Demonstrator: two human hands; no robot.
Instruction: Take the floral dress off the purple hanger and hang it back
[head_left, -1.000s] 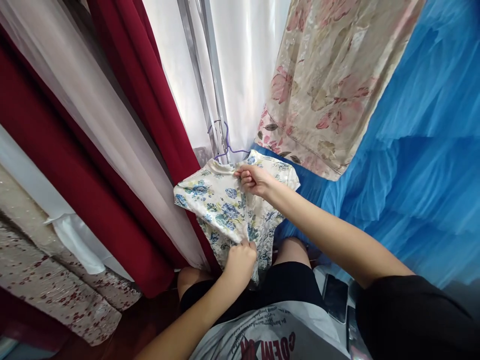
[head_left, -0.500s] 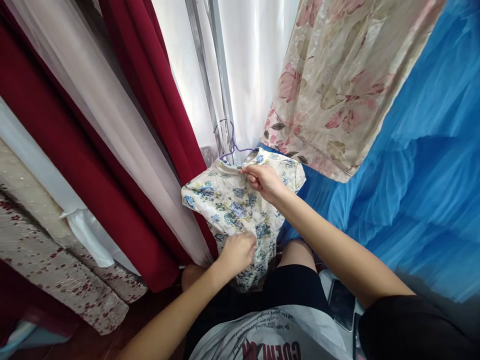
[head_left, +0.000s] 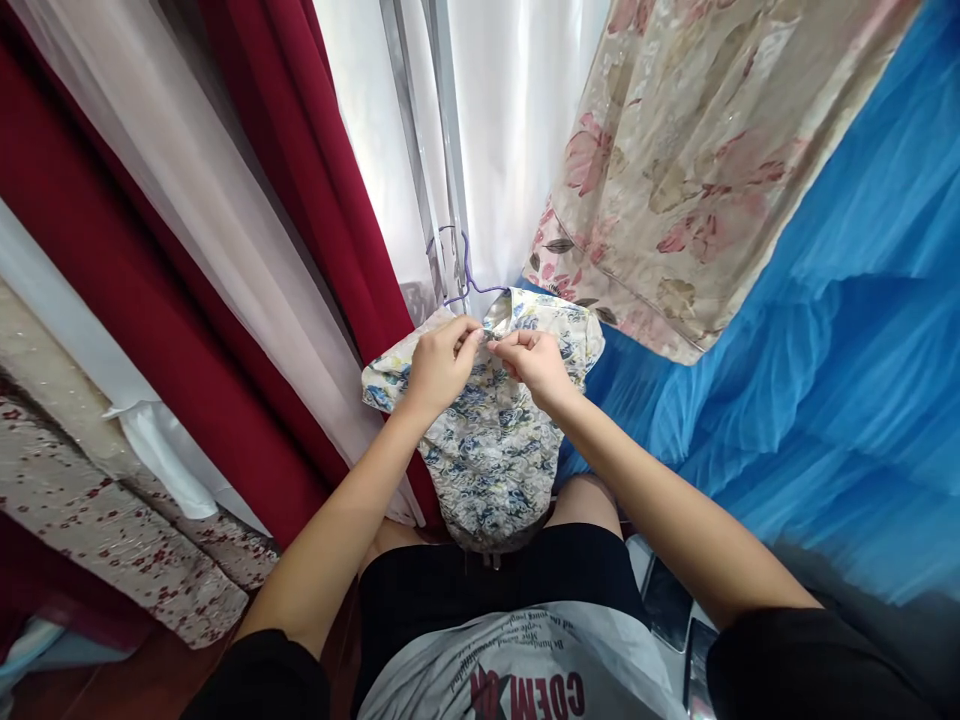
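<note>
A small white garment with blue flowers (head_left: 491,455) hangs on a purple wire hanger (head_left: 466,275) hooked to a metal window frame. My left hand (head_left: 436,364) pinches the garment's neckline from the left. From the right, my right hand (head_left: 534,362) pinches the same neckline, its fingertips almost touching those of the left. Both hands are closed on the cloth. The garment's hem hangs down over my lap.
Red and sheer white curtains (head_left: 247,230) hang at the left. A beige cloth with pink flowers (head_left: 675,170) hangs at the upper right over a blue net fabric (head_left: 825,330). A dark phone (head_left: 664,605) lies beside my right thigh.
My left hand let go of the garment's lower part and rose to the neckline beside my right hand. The hem now hangs free.
</note>
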